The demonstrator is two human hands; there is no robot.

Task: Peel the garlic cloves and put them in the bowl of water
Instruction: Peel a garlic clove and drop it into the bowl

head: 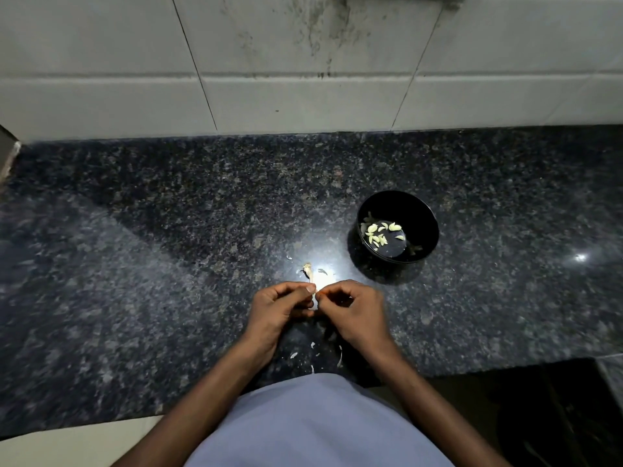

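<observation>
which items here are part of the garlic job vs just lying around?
In the job:
- pale garlic clove, pinched between left hand and right hand
- round black bowl of water
- peeled pale cloves in it

Lying about:
- dry garlic stalk
- papery peel scraps
- speckled dark granite counter
- white tiled wall

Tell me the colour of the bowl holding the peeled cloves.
Black, seen in the head view: the bowl sits on the speckled countertop.

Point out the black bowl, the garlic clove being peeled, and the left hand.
black bowl [425, 215]: head view, inner wall.
garlic clove [314, 285]: head view, pale tip between thumbs.
left hand [274, 306]: head view, back.
</observation>
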